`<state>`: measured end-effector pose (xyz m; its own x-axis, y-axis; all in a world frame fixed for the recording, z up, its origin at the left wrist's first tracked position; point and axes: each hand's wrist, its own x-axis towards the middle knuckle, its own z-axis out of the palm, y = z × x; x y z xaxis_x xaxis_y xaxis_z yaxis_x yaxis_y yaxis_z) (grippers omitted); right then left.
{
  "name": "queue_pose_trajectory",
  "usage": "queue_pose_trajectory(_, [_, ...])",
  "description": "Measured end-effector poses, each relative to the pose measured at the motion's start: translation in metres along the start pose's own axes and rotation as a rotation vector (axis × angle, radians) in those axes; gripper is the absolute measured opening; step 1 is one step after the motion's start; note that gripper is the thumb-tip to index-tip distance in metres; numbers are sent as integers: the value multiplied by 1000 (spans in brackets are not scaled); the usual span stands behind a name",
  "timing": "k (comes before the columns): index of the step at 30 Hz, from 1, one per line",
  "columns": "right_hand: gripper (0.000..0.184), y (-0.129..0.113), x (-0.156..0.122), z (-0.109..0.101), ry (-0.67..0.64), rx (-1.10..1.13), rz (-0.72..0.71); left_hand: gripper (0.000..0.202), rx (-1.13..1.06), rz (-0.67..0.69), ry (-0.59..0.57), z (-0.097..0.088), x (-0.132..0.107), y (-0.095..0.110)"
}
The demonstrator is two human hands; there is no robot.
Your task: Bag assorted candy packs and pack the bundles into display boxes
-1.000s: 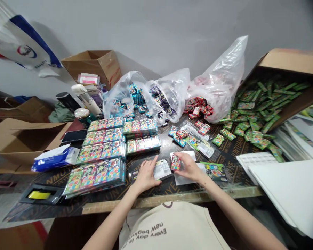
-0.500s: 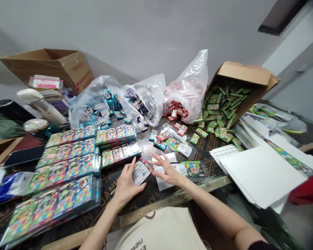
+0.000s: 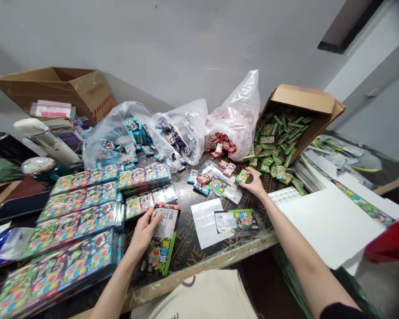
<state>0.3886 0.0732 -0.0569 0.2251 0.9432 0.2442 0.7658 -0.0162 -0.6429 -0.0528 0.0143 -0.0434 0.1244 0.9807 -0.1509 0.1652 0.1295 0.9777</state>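
Note:
My left hand (image 3: 142,232) grips a long clear sleeve with a barcode label and a green printed card (image 3: 162,241), held at the near table edge. My right hand (image 3: 254,183) reaches far right and rests fingers-down on a small green packet (image 3: 242,177) beside the spill of green packets (image 3: 279,166); its fingers curl over it. A second labelled sleeve (image 3: 237,220) and a white sheet (image 3: 204,221) lie between my hands.
Stacks of filled sleeves (image 3: 83,208) cover the left of the table. Three clear bags hold blue (image 3: 133,133), purple (image 3: 173,137) and red packets (image 3: 221,141). A tipped cardboard box (image 3: 306,106) spills green packets. White sheets (image 3: 329,217) lie right. Another box (image 3: 60,84) stands far left.
My right hand left the sleeve and reached out to the green packets. My left hand pulled the sleeve toward the near edge. My head turned right.

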Motion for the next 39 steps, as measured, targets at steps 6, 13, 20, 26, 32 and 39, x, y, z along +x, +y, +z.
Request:
queue_pose_trajectory(6, [75, -114, -53, 32, -250, 249, -523, 41, -39, -100, -232, 24, -2, 14])
queue_pose_trajectory(13, [70, -170, -82, 35, -451, 35, -774, 34, -107, -111, -255, 28, -4, 8])
queue_pose_trajectory(20, [72, -171, -87, 31, -554, -8, -840, 31, -92, -96, -275, 22, -4, 4])
queue_pose_trajectory(26, [72, -170, -93, 32, -752, 161, -852, 29, -35, -51, -361, 21, -4, 2])
queue_pose_trajectory(32, [70, -139, -82, 54, -357, 264, -446, 36, -148, -82, -186, 11, 2, 0])
queue_pose_trajectory(39, [49, -146, -102, 83, -549, 475, -158, 34, -128, -5, -67, 16, -7, 5])
